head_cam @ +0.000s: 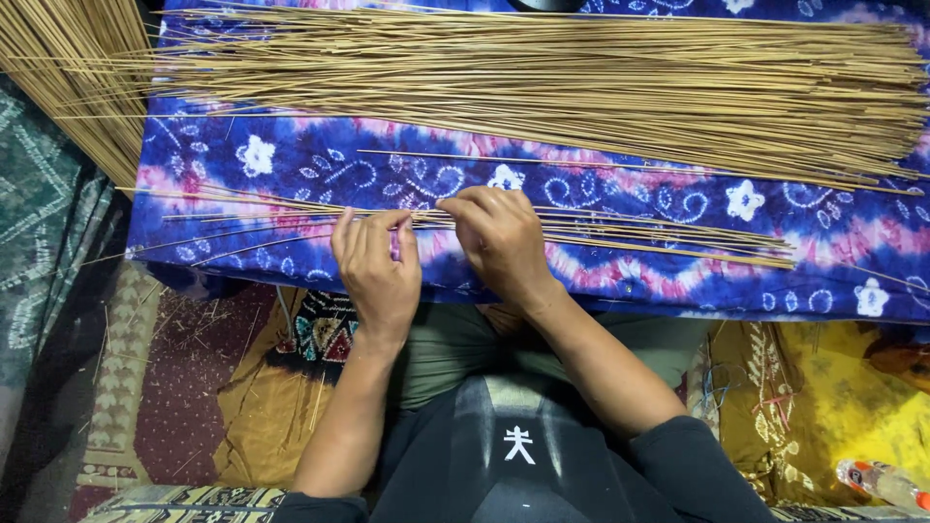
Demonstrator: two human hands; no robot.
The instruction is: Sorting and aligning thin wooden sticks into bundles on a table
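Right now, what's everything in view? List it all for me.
large stick pile: many, tan, top of cloth
small stick bundle: a few, tan, lower cloth, under both hands
side stick bundle: many, tan, upper left
tie-dye cloth: one, blue-purple-pink, across the middle
yellow cloth: one, lower right
plastic bottle: one, clear, bottom right
left hand: pinching the sticks
right hand: pinching the sticks

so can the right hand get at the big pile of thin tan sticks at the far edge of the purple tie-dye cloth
Probably yes: the right hand rests on the small bundle, and only bare cloth lies between it and the big pile of thin tan sticks.
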